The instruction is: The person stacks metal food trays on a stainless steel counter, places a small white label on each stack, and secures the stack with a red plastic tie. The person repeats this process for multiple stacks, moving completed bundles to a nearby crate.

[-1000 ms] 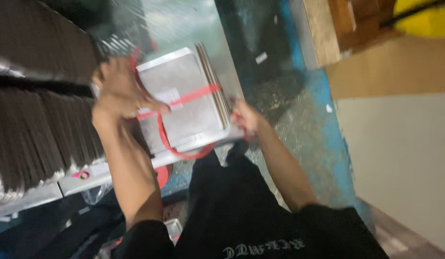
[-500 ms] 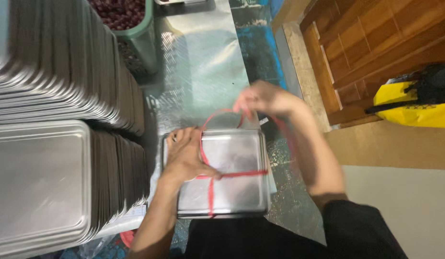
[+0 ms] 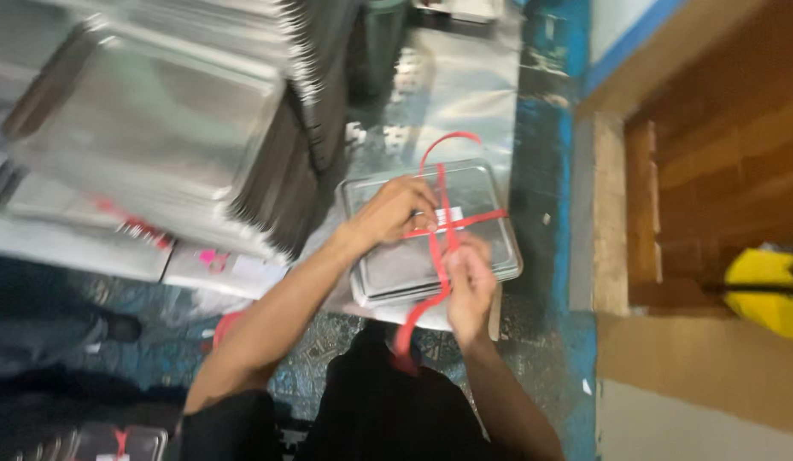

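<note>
A: What carries the things in the head view?
B: A floor covered by a shiny silver sheet [image 3: 465,85], with a blue painted strip [image 3: 541,154] along its right edge.

A: What lies directly on the sheet?
B: A small stack of steel trays [image 3: 482,256], crossed by a red strap [image 3: 443,222], rests at the centre. A tall pile of steel trays [image 3: 157,128] stands to its left, just beside it. A dark green bin [image 3: 379,43] stands behind, near the top edge.

Flat steel trays [image 3: 396,265], red ribbon [image 3: 439,248] crossed
</note>
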`<state>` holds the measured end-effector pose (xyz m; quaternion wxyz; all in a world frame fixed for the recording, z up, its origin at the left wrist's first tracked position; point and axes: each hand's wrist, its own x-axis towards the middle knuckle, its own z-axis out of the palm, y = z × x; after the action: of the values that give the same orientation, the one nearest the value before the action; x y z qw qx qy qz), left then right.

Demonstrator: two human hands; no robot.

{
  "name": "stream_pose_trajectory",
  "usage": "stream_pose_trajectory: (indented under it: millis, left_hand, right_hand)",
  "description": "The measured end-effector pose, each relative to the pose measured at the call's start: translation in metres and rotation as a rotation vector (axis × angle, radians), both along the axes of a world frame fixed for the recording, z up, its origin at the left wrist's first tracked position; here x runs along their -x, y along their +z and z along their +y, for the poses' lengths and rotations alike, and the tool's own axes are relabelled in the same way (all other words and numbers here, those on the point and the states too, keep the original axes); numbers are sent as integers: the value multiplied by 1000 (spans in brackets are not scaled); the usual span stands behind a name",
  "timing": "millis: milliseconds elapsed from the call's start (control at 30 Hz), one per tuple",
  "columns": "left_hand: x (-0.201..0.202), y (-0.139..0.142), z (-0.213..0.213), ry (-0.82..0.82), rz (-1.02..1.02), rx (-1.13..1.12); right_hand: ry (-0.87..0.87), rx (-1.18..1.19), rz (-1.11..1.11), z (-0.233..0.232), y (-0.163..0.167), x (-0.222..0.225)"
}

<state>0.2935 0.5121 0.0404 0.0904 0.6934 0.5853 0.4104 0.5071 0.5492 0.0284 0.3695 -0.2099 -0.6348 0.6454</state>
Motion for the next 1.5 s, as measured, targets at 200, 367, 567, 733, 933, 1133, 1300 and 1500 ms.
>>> stream_pose_trajectory:
  millis: [200, 367, 567, 733, 933, 1133, 1300, 1500]
  left_hand:
    - [-6, 0, -13, 194, 473, 113]
    - [4, 34, -23, -21, 110, 459]
    - [22, 31, 18, -177, 565, 457]
    - [38, 3, 53, -349, 385, 523]
    - [45, 13, 70, -532, 146, 749]
    - [12, 6, 35, -263, 724, 328]
    - [12, -14, -2, -128, 775, -139]
    - [37, -11, -30, -15, 854, -572]
  right_hand:
    - [-119, -412, 275, -23, 9, 48]
    - [-203, -687, 32, -35, -5, 53]
    - [-19, -1088, 87, -28, -21, 46]
    - [80, -1287, -94, -25, -30, 58]
    - [-38, -1313, -271, -40, -8, 52]
    - [-157, -700, 178, 26, 26, 36]
    - [129, -1515, -597, 85, 28, 56]
    - [735, 98, -685, 66, 46, 66]
